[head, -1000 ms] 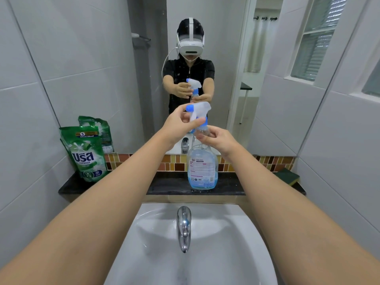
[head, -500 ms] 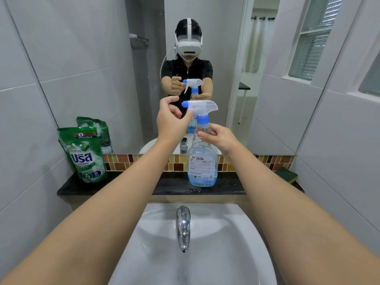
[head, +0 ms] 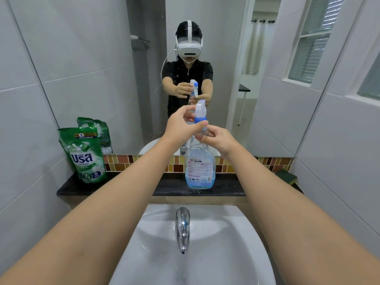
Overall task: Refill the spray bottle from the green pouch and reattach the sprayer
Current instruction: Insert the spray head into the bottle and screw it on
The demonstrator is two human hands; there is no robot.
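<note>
A clear spray bottle [head: 199, 169] with a little blue liquid at its bottom stands upright on the dark ledge [head: 131, 187] behind the basin. Its white sprayer [head: 200, 112] with a blue collar sits at the bottle's neck, the nozzle pointing away from me. My left hand [head: 181, 125] grips the sprayer at the collar. My right hand [head: 218, 138] pinches the bottle's neck just below. The green pouch [head: 84, 155] stands upright at the ledge's left end, leaning on the wall, apart from both hands.
A white basin [head: 232, 243] with a chrome tap [head: 182, 229] lies below the ledge. A mirror [head: 205, 48] rises behind the ledge and repeats the scene. A green sponge [head: 286, 176] lies at the ledge's right end. Tiled walls close in on both sides.
The sprayer head has turned from pointing left to pointing away from me, with my left hand regripping it at the collar. My right hand has stayed on the neck.
</note>
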